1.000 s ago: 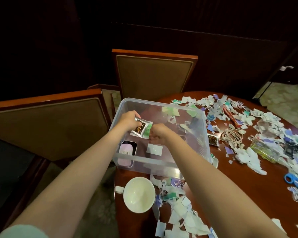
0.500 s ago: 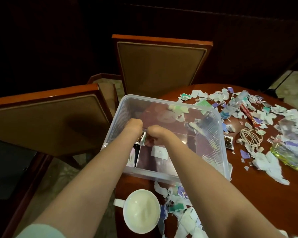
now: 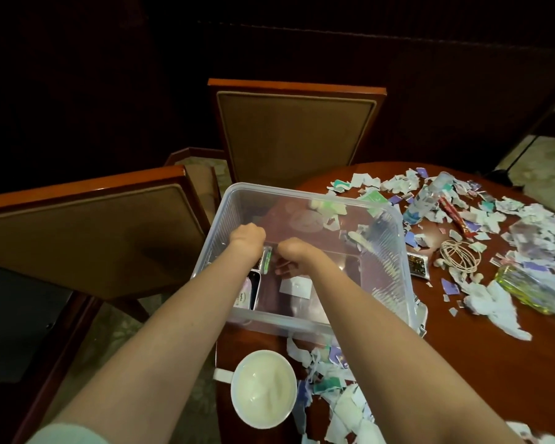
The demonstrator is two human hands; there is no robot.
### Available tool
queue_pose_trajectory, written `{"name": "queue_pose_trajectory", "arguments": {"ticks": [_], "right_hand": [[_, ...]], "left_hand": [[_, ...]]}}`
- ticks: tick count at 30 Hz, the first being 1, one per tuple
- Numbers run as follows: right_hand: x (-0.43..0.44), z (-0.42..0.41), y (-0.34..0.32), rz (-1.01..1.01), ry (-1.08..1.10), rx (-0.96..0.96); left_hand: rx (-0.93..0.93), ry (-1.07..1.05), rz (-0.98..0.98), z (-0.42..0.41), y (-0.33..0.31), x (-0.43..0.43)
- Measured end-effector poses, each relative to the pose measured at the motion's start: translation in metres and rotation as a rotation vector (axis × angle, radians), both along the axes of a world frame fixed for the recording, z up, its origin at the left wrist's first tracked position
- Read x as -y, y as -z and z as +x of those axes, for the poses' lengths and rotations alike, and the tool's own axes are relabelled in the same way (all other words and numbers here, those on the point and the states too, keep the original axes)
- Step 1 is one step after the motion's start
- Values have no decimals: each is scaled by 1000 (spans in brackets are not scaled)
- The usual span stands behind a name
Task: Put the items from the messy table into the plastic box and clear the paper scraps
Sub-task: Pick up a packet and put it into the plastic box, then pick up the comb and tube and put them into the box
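- Well, both hands are reaching into the plastic box [image 3: 398, 219]; the left hand [image 3: 247, 237] is pinching a small sachet [image 3: 266, 264] low inside it
- The right hand [image 3: 293, 251] is curling beside the sachet; I cannot tell if it is gripping
- The sachet is looking light, thin and slippery, so an edge pinch is suiting it
- Paper scraps [image 3: 491, 302] and a cord coil [image 3: 458, 256] are crowding the right of the box, and a white bowl [image 3: 263, 389] is sitting in front

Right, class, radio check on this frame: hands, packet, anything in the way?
Left hand grips packet, low inside plastic box. Right hand beside it, grip hidden. Nothing seen blocking; paper scraps litter table.
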State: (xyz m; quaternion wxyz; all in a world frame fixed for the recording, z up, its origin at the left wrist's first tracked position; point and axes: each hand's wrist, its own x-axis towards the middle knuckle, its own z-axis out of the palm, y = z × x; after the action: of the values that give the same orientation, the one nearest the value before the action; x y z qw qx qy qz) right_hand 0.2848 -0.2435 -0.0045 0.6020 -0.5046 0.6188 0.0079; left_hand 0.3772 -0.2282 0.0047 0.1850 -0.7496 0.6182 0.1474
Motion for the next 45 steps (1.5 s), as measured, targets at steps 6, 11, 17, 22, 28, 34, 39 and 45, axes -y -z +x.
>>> {"name": "queue_pose_trajectory", "arguments": {"ticks": [6,11,17,22,28,34,39,45], "right_hand": [[-11,-24,-24,-94,-43,-2],[-32,-52,-38,-154,92,113],[-57,-86,-54,-344,282,163],[-81,-118,-79,-429,397,252],[-118,-157,-90,-470,578,325],[-155,-197,-92,-464,737,354],[-188,-235,-71,-402,846,278],[-233,-273,-37,-307,969,221]], "left_hand": [[-144,-92,-80,1,-14,-18],[-325,-165,-209,-8,-27,-41],[-553,-208,-417,-29,-54,-62],[-705,-182,-556,-61,-79,-83],[-899,-109,-548,-110,-86,-117],[-1093,-49,-486,-164,-85,-145],[-1163,-20,-349,-206,-69,-161],[-1114,45,-185,-250,-40,-183]]}}
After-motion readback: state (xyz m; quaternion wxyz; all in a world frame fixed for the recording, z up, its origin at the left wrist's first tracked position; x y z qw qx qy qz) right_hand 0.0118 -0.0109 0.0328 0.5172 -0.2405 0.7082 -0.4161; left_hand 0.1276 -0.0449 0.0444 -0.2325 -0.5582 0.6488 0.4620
